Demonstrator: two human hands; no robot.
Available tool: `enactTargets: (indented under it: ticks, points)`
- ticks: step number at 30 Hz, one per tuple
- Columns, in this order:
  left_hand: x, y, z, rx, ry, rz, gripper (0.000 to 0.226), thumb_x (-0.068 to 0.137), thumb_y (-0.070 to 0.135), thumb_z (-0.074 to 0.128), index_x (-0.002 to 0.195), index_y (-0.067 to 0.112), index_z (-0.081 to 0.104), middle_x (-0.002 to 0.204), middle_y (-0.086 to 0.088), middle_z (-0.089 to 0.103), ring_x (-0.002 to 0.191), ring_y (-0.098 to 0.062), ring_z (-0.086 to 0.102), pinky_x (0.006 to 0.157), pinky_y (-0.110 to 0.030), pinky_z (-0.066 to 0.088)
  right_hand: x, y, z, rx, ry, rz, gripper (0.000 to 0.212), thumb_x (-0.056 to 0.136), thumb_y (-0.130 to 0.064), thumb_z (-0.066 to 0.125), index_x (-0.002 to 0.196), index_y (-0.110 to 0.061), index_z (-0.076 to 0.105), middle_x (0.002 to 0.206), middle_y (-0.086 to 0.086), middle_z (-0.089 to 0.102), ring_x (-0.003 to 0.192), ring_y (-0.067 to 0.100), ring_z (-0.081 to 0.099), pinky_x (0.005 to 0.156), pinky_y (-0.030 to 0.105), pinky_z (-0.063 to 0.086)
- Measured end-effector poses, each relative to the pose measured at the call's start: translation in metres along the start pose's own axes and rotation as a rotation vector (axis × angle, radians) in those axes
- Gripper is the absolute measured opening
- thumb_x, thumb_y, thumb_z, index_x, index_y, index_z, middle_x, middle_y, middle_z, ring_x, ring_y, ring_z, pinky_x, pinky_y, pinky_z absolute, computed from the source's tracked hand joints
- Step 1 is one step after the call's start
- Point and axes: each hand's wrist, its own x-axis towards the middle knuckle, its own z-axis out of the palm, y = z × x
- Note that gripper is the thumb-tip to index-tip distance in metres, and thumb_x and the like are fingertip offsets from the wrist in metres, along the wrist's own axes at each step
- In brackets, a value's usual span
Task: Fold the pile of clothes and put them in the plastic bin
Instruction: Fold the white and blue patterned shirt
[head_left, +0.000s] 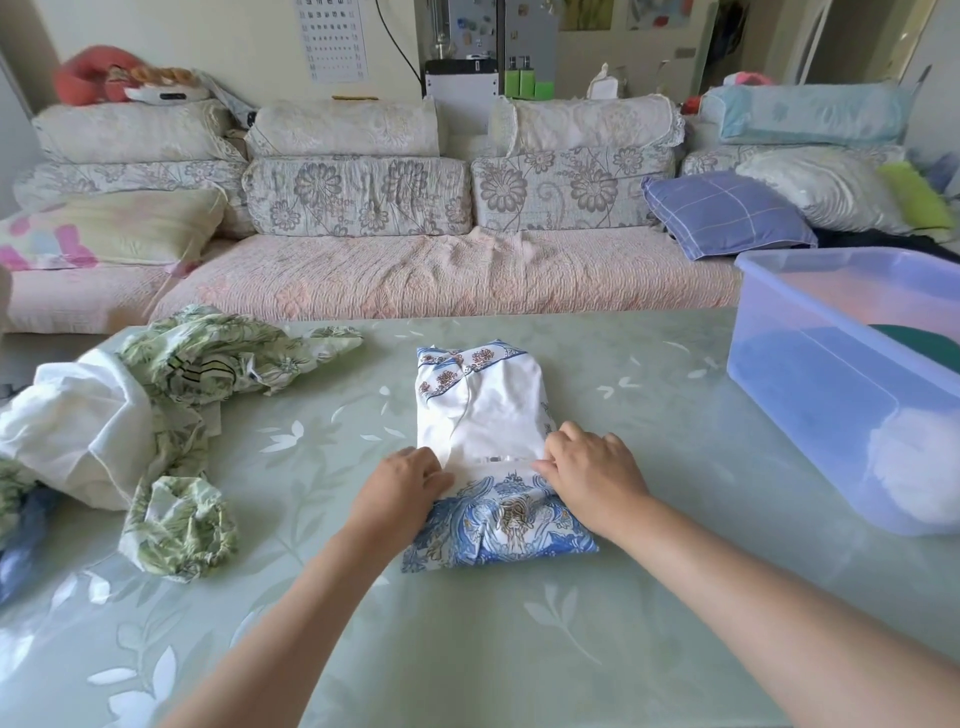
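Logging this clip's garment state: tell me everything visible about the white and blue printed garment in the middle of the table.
The white and blue printed garment lies flat on the green table, folded into a narrow rectangle. Thin, soft-looking cloth: plain white middle, floral-trimmed far end, blue patterned near end folded over. The left hand and right hand grip that fold's edge.

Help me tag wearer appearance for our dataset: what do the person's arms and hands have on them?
Nothing worn shows: both forearms are bare to the frame's edge, without sleeves, watch or bracelet. The left hand and right hand have no gloves or visible rings.
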Motion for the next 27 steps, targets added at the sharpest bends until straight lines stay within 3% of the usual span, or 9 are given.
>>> enactTargets:
  ticks: [3, 6, 9, 12, 16, 17, 20, 23, 27]
  points:
    - [-0.002, -0.001, 0.003, 0.009, 0.093, 0.055, 0.017, 0.085, 0.023, 0.072, 0.091, 0.02, 0.056, 0.097, 0.005, 0.05, 0.085, -0.018, 0.05, 0.068, -0.032, 0.041, 0.0, 0.003, -0.004, 0.086, 0.099, 0.002, 0.025, 0.091, -0.041, 0.066, 0.101, -0.02, 0.056, 0.101, 0.0, 0.054, 0.087, 0.027, 0.062, 0.073, 0.036, 0.04]
    - [-0.007, -0.006, 0.001, 0.131, 0.151, 0.361, 0.033, 0.066, -0.003, 0.077, 0.075, 0.025, 0.062, 0.092, 0.007, 0.056, 0.082, -0.017, 0.051, 0.054, -0.031, 0.044, -0.008, 0.001, -0.022, 0.23, 0.19, -0.166, 0.018, 0.08, -0.029, 0.072, 0.086, -0.024, 0.056, 0.086, -0.006, 0.053, 0.07, 0.02, 0.057, 0.062, 0.029, 0.039]
    - [-0.015, -0.009, 0.0, 0.109, 0.02, 0.485, 0.038, 0.064, -0.008, 0.066, 0.077, 0.027, 0.07, 0.087, 0.01, 0.06, 0.085, -0.013, 0.051, 0.057, -0.033, 0.052, -0.028, -0.007, -0.039, 0.402, -0.009, -0.32, 0.018, 0.078, -0.045, 0.063, 0.077, -0.029, 0.055, 0.075, -0.015, 0.052, 0.066, 0.005, 0.05, 0.062, 0.025, 0.04]
    - [-0.031, -0.006, -0.015, 0.044, -0.076, 0.468, 0.031, 0.082, 0.022, 0.05, 0.103, 0.027, 0.072, 0.102, 0.01, 0.066, 0.097, -0.013, 0.059, 0.081, -0.034, 0.054, -0.051, -0.012, -0.04, 0.252, -0.137, -0.466, 0.032, 0.071, -0.054, 0.062, 0.089, -0.03, 0.052, 0.084, -0.014, 0.05, 0.074, 0.008, 0.049, 0.069, 0.025, 0.041]
    - [-0.056, -0.003, -0.031, 0.285, -0.231, 0.484, 0.086, 0.074, 0.084, 0.043, 0.148, 0.04, 0.036, 0.146, 0.013, 0.047, 0.121, -0.007, 0.053, 0.097, -0.025, 0.049, -0.057, -0.006, -0.037, 0.098, -0.04, -0.535, 0.035, 0.065, -0.031, 0.066, 0.099, -0.03, 0.06, 0.089, -0.011, 0.057, 0.078, 0.015, 0.058, 0.065, 0.028, 0.046]
    - [-0.059, -0.005, -0.028, 0.344, -0.17, 0.507, 0.081, 0.078, 0.081, 0.042, 0.147, 0.039, 0.038, 0.145, 0.012, 0.049, 0.114, -0.007, 0.059, 0.086, -0.023, 0.053, -0.057, -0.003, -0.035, 0.053, 0.003, -0.556, 0.035, 0.06, -0.025, 0.07, 0.095, -0.028, 0.065, 0.085, -0.009, 0.058, 0.074, 0.016, 0.059, 0.061, 0.027, 0.045]
    - [-0.063, -0.015, -0.017, 0.393, -0.008, 0.656, 0.043, 0.094, 0.031, 0.038, 0.127, 0.018, 0.063, 0.112, 0.002, 0.071, 0.074, -0.021, 0.071, 0.05, -0.027, 0.055, -0.058, 0.003, -0.034, -0.028, 0.088, -0.586, 0.028, 0.056, -0.014, 0.076, 0.081, -0.026, 0.07, 0.073, -0.006, 0.054, 0.065, 0.018, 0.057, 0.054, 0.026, 0.041]
    - [-0.066, -0.017, -0.021, 0.376, 0.055, 0.698, 0.034, 0.097, 0.019, 0.036, 0.102, 0.012, 0.068, 0.072, 0.0, 0.064, 0.056, -0.024, 0.062, 0.043, -0.029, 0.048, -0.06, 0.012, -0.042, 0.047, 0.045, -0.522, 0.025, 0.06, -0.007, 0.075, 0.077, -0.024, 0.071, 0.071, -0.002, 0.053, 0.059, 0.023, 0.057, 0.051, 0.025, 0.04]
    - [-0.071, -0.015, -0.037, 0.379, 0.123, 0.74, 0.032, 0.087, 0.021, 0.043, 0.094, 0.019, 0.074, 0.062, 0.006, 0.058, 0.055, -0.018, 0.057, 0.046, -0.024, 0.042, -0.061, 0.017, -0.054, 0.196, -0.24, -0.322, 0.02, 0.08, -0.006, 0.066, 0.091, -0.018, 0.078, 0.086, -0.001, 0.061, 0.078, 0.021, 0.059, 0.064, 0.026, 0.037]
